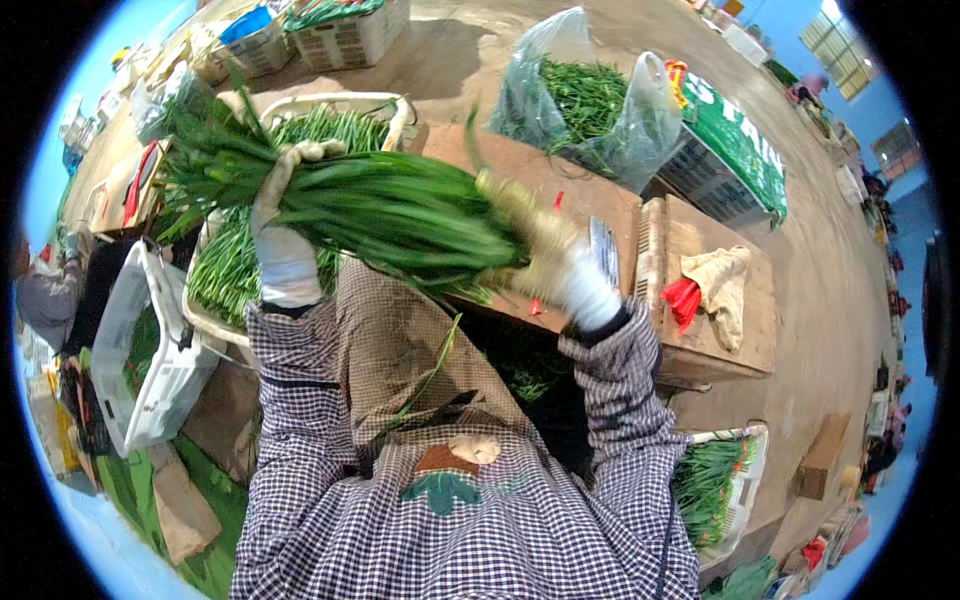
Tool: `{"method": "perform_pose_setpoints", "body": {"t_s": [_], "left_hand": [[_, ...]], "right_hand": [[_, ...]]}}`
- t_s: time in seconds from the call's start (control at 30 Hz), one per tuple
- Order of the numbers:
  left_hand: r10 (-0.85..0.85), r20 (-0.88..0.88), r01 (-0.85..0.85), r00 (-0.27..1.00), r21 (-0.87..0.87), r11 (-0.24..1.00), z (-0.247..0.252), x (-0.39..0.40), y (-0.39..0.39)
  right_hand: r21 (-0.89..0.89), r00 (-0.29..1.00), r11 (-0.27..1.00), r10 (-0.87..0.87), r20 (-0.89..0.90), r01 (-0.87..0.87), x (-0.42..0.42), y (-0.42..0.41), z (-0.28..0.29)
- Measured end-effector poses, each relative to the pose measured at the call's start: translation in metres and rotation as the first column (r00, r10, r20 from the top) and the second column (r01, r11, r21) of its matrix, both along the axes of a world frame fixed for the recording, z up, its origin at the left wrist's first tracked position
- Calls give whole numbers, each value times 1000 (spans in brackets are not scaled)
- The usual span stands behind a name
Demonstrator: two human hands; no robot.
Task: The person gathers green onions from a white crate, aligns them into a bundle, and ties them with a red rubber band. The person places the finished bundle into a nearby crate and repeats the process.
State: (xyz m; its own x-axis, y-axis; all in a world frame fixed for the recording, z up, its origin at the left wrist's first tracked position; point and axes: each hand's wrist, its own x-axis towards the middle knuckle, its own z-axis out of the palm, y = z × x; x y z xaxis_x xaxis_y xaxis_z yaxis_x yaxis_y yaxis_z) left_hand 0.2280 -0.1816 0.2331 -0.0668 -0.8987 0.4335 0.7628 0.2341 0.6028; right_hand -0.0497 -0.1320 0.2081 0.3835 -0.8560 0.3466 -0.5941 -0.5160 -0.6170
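Observation:
A thick bundle of long green garlic chives (390, 210) lies sideways above my lap, its right part blurred by motion. My left hand (279, 184), in a pale work glove, wraps around it near the loose, spreading leaf tips at the left. At the right end, my right hand (536, 236), gloved the same way, grips the bundle; blur hides the exact place of its fingers. Beneath the bundle, a white crate (196, 300) holds more chives (225, 266). A brown wooden board (457, 154) lies just beyond, with red strips on it.
A clear plastic bag (517, 97) of greens stands beyond the board. To the right, a wooden box top (750, 300) carries a cloth glove (724, 285) and red ties (682, 300). A tilted white crate (112, 360) stands left; another chive crate (739, 517) sits lower right. A person (49, 292) is at far left.

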Motion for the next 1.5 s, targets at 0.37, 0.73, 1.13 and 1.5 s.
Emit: {"method": "perform_pose_setpoints", "body": {"t_s": [0.37,0.73,1.13,1.5], "left_hand": [[201,-243,-99,949,377,921,-185,189,73],[266,-187,-182,946,372,910,-150,150,72],[135,-141,-125,981,75,989,-135,147,73],[231,-241,-194,943,170,966,-145,141,78]], "right_hand": [[14,967,968,249,-46,-249,63,124,-176],[-116,969,979,183,166,-166,105,46,-91],[39,917,999,16,398,-34,183,48,-139],[531,588,726,-216,779,-437,147,26,-129]]}}
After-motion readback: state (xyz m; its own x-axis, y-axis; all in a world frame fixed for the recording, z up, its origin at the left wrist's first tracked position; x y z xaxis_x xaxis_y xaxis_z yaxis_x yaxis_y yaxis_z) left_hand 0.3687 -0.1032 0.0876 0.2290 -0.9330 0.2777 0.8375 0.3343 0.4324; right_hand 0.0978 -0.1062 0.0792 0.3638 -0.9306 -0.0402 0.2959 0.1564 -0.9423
